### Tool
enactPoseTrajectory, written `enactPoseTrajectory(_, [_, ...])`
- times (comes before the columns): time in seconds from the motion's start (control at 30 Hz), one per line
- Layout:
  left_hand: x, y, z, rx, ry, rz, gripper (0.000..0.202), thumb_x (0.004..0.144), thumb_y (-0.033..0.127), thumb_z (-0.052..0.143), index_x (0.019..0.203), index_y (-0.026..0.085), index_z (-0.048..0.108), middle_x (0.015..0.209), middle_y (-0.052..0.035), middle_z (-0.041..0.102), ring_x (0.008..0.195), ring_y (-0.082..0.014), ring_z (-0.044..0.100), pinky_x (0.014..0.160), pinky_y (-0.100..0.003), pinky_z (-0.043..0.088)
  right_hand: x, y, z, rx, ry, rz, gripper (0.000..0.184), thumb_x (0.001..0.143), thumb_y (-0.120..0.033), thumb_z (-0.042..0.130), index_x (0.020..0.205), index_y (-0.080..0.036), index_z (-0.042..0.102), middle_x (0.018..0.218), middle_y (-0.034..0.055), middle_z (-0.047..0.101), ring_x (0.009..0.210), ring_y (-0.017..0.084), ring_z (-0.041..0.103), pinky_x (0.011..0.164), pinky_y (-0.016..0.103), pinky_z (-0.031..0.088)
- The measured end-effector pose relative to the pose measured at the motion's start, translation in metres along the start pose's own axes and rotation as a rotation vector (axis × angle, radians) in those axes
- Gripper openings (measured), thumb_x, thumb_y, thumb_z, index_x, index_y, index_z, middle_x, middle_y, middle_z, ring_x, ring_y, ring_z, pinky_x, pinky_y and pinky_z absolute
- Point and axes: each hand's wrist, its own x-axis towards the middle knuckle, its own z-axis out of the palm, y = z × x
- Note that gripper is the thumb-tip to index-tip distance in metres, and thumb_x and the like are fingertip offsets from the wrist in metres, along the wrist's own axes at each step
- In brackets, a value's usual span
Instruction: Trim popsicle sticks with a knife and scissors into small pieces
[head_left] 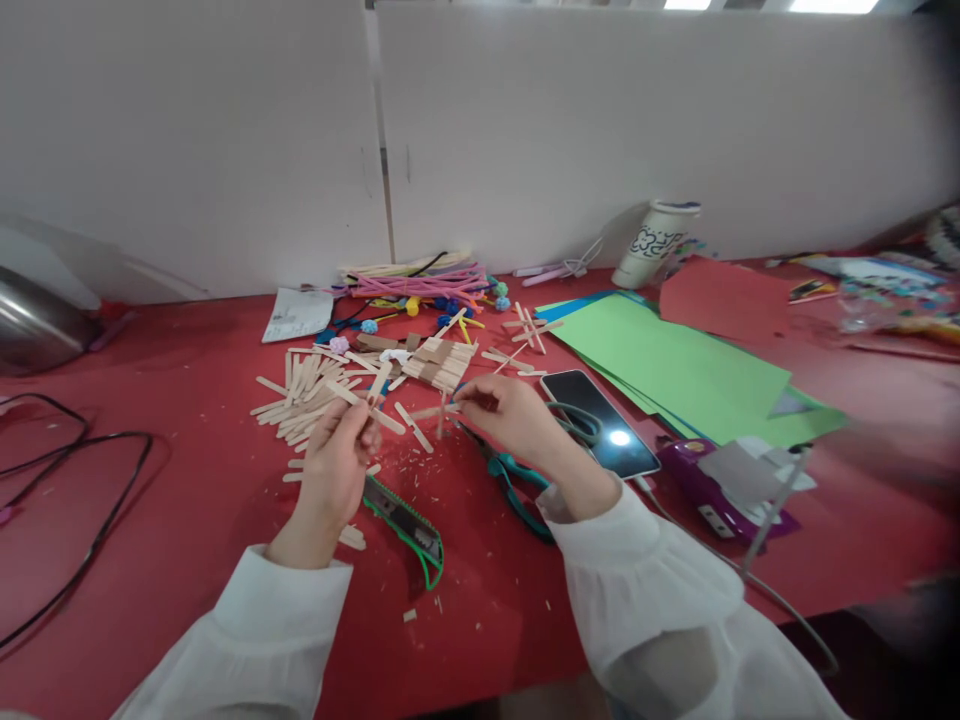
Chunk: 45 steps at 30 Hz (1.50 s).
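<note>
My left hand (336,470) is closed on a pair of crossed craft sticks (384,417), pinched between thumb and fingers. To its right, my right hand (517,418) is closed, and at its fingertips is a blurred crossed piece of craft stick (442,410). Beside my left hand lies a heap of loose craft sticks (304,395). A green box cutter (405,520) rests on the table below the hands. Teal-handled pliers (517,495) lie under my right wrist, their jaws partly hidden. Beyond the hands is a flat panel of joined sticks (439,363).
On the red table (187,500) a phone (600,425), green paper sheets (675,360) and a purple glue gun (709,485) lie right. Pipe cleaners (420,282), crossed sticks (531,327) and a cup (654,245) sit behind. A black cable (90,560) lies left.
</note>
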Motion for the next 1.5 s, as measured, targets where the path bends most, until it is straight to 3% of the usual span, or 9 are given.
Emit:
enactPoseTrajectory(0.1, [-0.005, -0.001, 0.002, 0.027, -0.064, -0.034, 0.017, 0.061, 0.023, 0.072, 0.071, 0.015, 0.062, 0.059, 0.0036, 0.052, 0.045, -0.0021, 0.037, 0.040, -0.013, 0.029, -0.005, -0.009, 0.002, -0.020, 0.091, -0.090, 0.013, 0.077, -0.026, 0.059, 0.083, -0.018, 0.068, 0.088, 0.0072, 0.065, 0.080, 0.017, 0.057, 0.073, 0.031, 0.043])
enactPoseTrajectory(0.23, [-0.010, -0.007, 0.001, 0.071, -0.145, -0.101, 0.024, 0.061, 0.029, 0.076, 0.072, 0.013, 0.061, 0.052, 0.0060, 0.044, 0.045, -0.0024, 0.036, 0.041, -0.012, 0.030, -0.016, -0.026, 0.017, 0.237, -0.185, -0.107, 0.018, 0.078, -0.034, 0.060, 0.083, -0.017, 0.065, 0.080, 0.0037, 0.066, 0.068, 0.013, 0.057, 0.062, 0.025, 0.043])
enactPoseTrajectory(0.37, [-0.008, -0.009, 0.000, 0.015, -0.199, -0.151, 0.019, 0.062, 0.021, 0.076, 0.066, 0.012, 0.059, 0.052, 0.0049, 0.047, 0.045, -0.0023, 0.037, 0.041, -0.013, 0.031, -0.018, -0.028, 0.025, 0.283, -0.234, -0.030, 0.020, 0.082, -0.030, 0.053, 0.069, -0.016, 0.060, 0.063, -0.0005, 0.059, 0.056, 0.010, 0.049, 0.055, 0.023, 0.038])
enactPoseTrajectory(0.47, [-0.004, -0.002, -0.001, -0.055, -0.153, -0.203, 0.008, 0.068, 0.011, 0.067, 0.074, 0.011, 0.062, 0.061, 0.0017, 0.055, 0.047, -0.0027, 0.042, 0.042, -0.013, 0.034, -0.012, -0.021, 0.017, 0.320, -0.195, -0.007, 0.019, 0.081, -0.030, 0.053, 0.073, -0.015, 0.061, 0.068, 0.0008, 0.061, 0.063, 0.011, 0.052, 0.061, 0.024, 0.041])
enactPoseTrajectory(0.57, [-0.001, 0.007, -0.002, -0.177, -0.101, -0.287, 0.010, 0.079, 0.008, 0.052, 0.082, 0.010, 0.061, 0.061, 0.0020, 0.052, 0.045, -0.0026, 0.042, 0.039, -0.012, 0.033, -0.007, -0.014, 0.009, 0.305, -0.210, -0.033, 0.019, 0.080, -0.031, 0.054, 0.076, -0.015, 0.064, 0.073, 0.0017, 0.064, 0.068, 0.013, 0.055, 0.066, 0.025, 0.042])
enactPoseTrajectory(0.7, [-0.002, 0.015, -0.003, -0.363, -0.201, -0.415, 0.024, 0.087, 0.006, 0.033, 0.079, 0.011, 0.055, 0.053, 0.0053, 0.040, 0.037, -0.0020, 0.034, 0.034, -0.012, 0.028, -0.007, -0.012, 0.006, 0.241, -0.236, -0.066, 0.019, 0.080, -0.030, 0.054, 0.074, -0.016, 0.066, 0.069, 0.0012, 0.064, 0.065, 0.013, 0.055, 0.063, 0.026, 0.042])
enactPoseTrajectory(0.87, [-0.006, 0.016, -0.002, -0.413, -0.252, -0.487, 0.028, 0.089, 0.006, 0.028, 0.073, 0.012, 0.050, 0.049, 0.0066, 0.033, 0.033, -0.0017, 0.032, 0.031, -0.012, 0.025, -0.009, -0.017, 0.007, 0.268, -0.313, -0.064, 0.020, 0.079, -0.032, 0.054, 0.070, -0.017, 0.065, 0.066, 0.0012, 0.064, 0.063, 0.013, 0.056, 0.060, 0.025, 0.042])
enactPoseTrajectory(1.17, [-0.005, 0.015, -0.001, -0.381, -0.208, -0.471, 0.024, 0.088, 0.005, 0.030, 0.071, 0.015, 0.045, 0.049, 0.0070, 0.032, 0.033, -0.0015, 0.030, 0.031, -0.011, 0.022, -0.010, -0.017, 0.007, 0.259, -0.317, -0.078, 0.022, 0.081, -0.031, 0.054, 0.066, -0.019, 0.064, 0.064, 0.0007, 0.063, 0.055, 0.011, 0.054, 0.056, 0.025, 0.042])
enactPoseTrajectory(1.5, [-0.008, 0.001, -0.002, -0.028, -0.300, -0.290, 0.019, 0.075, 0.013, 0.055, 0.064, 0.017, 0.040, 0.050, 0.0064, 0.041, 0.037, -0.0017, 0.030, 0.036, -0.011, 0.022, -0.012, -0.022, 0.008, 0.258, -0.281, -0.049, 0.022, 0.081, -0.033, 0.055, 0.071, -0.017, 0.066, 0.067, 0.0016, 0.064, 0.060, 0.012, 0.055, 0.056, 0.024, 0.042])
